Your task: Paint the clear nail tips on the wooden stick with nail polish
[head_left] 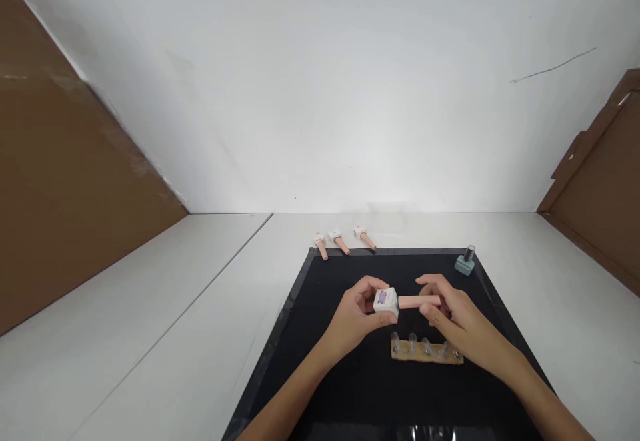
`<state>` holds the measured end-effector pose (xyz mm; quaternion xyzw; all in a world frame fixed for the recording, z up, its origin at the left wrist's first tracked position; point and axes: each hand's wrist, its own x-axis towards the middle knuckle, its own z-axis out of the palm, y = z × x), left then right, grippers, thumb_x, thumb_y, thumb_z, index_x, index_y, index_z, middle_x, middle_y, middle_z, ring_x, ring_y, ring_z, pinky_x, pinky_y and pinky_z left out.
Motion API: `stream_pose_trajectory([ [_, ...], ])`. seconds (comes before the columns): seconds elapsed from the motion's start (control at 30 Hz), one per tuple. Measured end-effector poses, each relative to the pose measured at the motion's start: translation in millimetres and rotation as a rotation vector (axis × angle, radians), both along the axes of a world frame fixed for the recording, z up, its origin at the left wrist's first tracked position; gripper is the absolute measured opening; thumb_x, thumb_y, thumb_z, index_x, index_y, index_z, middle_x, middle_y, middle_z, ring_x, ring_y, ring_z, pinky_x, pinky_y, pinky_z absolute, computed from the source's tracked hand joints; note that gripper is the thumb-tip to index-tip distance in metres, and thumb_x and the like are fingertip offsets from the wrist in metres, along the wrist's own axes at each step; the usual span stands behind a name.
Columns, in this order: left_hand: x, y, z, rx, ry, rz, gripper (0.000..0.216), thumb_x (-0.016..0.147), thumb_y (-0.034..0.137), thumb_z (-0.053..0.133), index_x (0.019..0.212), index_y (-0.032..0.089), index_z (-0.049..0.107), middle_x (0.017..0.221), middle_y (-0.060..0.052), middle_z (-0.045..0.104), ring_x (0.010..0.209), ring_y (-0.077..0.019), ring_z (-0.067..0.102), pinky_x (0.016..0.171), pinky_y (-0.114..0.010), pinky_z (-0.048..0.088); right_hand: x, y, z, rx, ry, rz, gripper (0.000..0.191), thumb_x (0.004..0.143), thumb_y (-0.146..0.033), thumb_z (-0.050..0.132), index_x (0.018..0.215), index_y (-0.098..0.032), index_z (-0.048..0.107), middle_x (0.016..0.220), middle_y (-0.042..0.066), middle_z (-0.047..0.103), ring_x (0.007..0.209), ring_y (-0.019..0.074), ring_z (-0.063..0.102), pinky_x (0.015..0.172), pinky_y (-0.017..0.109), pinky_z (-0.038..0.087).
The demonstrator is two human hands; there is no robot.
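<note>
white wall [320, 81], white table [150, 334], brown cardboard panels [60, 201] at both sides.

Single view, taken from the camera on my head, facing forward and tilted down over a white table [150, 307]. The lens sits close above the near edge: my forearms enter from the bottom of the frame, and my left hand [357, 314] and right hand [457, 321] meet just below centre, over a black mat [325, 374] that fills the near middle. The far half of the view takes in a white wall [320, 81], with brown boards [60, 194] closing the left and right sides. There is no second view.
</note>
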<state>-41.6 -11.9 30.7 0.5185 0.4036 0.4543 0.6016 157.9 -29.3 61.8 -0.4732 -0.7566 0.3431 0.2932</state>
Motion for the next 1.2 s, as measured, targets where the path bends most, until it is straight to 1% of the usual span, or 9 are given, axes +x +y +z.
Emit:
stream_pose_trajectory([
  [0.2, -1, 0, 0.9, -0.002, -0.016, 0.010, 0.039, 0.049, 0.025, 0.082, 0.076, 0.017, 0.056, 0.065, 0.005, 0.054, 0.060, -0.0098, 0.048, 0.057, -0.022, 0.041, 3, 1, 2.4, -0.029, -0.031, 0.000, 0.021, 0.094, -0.034, 0.039, 0.084, -0.020, 0.053, 0.058, -0.005, 0.043, 0.050, 0.0131, 0.043, 0.047, 0.023, 0.034],
  [0.33, -1, 0, 0.5, -0.019, -0.014, 0.007, 0.038, 0.049, 0.023, 0.082, 0.077, 0.016, 0.056, 0.065, 0.005, 0.055, 0.060, -0.0097, 0.049, 0.059, -0.023, 0.041, 3, 3, 0.7, -0.008, -0.052, 0.019, 0.014, 0.089, -0.029, 0.047, 0.099, -0.021, 0.054, 0.065, -0.003, 0.049, 0.054, 0.0141, 0.046, 0.049, 0.023, 0.037],
  [0.47, -2, 2, -1.3, -0.013, -0.023, 0.013, 0.038, 0.049, 0.025, 0.082, 0.077, 0.016, 0.057, 0.066, 0.005, 0.055, 0.060, -0.0098, 0.050, 0.058, -0.023, 0.041, 2, 4, 2.8, 0.007, -0.116, 0.015, 0.022, 0.092, -0.033, 0.041, 0.085, -0.020, 0.057, 0.061, -0.003, 0.047, 0.053, 0.0146, 0.044, 0.049, 0.024, 0.033],
  [0.6, -1, 2, -0.5, -0.020, -0.016, 0.007, 0.040, 0.048, 0.027, 0.082, 0.077, 0.016, 0.056, 0.066, 0.005, 0.054, 0.059, -0.0096, 0.049, 0.058, -0.023, 0.041, 2, 4, 6.1, -0.015, -0.096, 0.028, 0.021, 0.088, -0.032, 0.048, 0.101, -0.020, 0.056, 0.070, 0.000, 0.052, 0.057, 0.0160, 0.048, 0.053, 0.025, 0.035],
  [0.7, 1, 2, 0.3, -0.004, 0.022, -0.015, 0.041, 0.049, 0.030, 0.081, 0.078, 0.017, 0.054, 0.066, 0.005, 0.053, 0.059, -0.0100, 0.048, 0.057, -0.023, 0.041, 3, 4, 4.6, -0.029, -0.023, 0.027, 0.019, 0.088, -0.032, 0.045, 0.085, -0.020, 0.058, 0.069, 0.000, 0.053, 0.058, 0.0158, 0.047, 0.055, 0.026, 0.032],
  [0.9, 2, -4, -5.6, 0.307, 0.375, 0.043, 0.027, 0.064, 0.028, 0.074, 0.082, 0.018, 0.056, 0.080, 0.000, 0.057, 0.074, -0.0157, 0.055, 0.067, -0.027, 0.045, -3, 9, -12.8, -0.159, 0.094, -0.117, 0.041, 0.086, -0.041, 0.045, 0.052, -0.022, 0.031, 0.048, -0.007, 0.026, 0.044, 0.0103, 0.025, 0.045, 0.025, 0.018],
  [1.03, 3, -6, -7.6, 0.520, 0.522, 0.037, 0.023, 0.072, 0.026, 0.068, 0.091, 0.020, 0.056, 0.093, -0.004, 0.062, 0.087, -0.0189, 0.059, 0.078, -0.031, 0.047, -2, 12, -18.6, -0.275, 0.200, -0.160, 0.046, 0.084, -0.048, 0.046, 0.049, -0.022, 0.034, 0.043, -0.009, 0.025, 0.039, 0.0081, 0.021, 0.039, 0.023, 0.016],
  [1.13, 3, 3, -7.7, 0.433, 0.643, 0.034, 0.040, 0.066, 0.025, 0.073, 0.101, 0.022, 0.055, 0.104, -0.004, 0.061, 0.096, -0.0196, 0.059, 0.086, -0.032, 0.047, 7, 19, -21.9, -0.317, 0.285, -0.264, 0.048, 0.082, -0.053, 0.050, 0.049, -0.021, 0.036, 0.042, -0.010, 0.025, 0.036, 0.0066, 0.022, 0.037, 0.022, 0.015],
  [1.2, 0, 17, -10.5, 0.318, 0.734, 0.122, 0.051, 0.062, 0.024, 0.075, 0.109, 0.022, 0.053, 0.108, -0.004, 0.061, 0.096, -0.0197, 0.060, 0.085, -0.031, 0.048, 14, 26, -26.5, -0.345, 0.333, -0.365, 0.048, 0.085, -0.052, 0.049, 0.051, -0.020, 0.040, 0.041, -0.010, 0.028, 0.034, 0.0062, 0.026, 0.036, 0.021, 0.019],
])
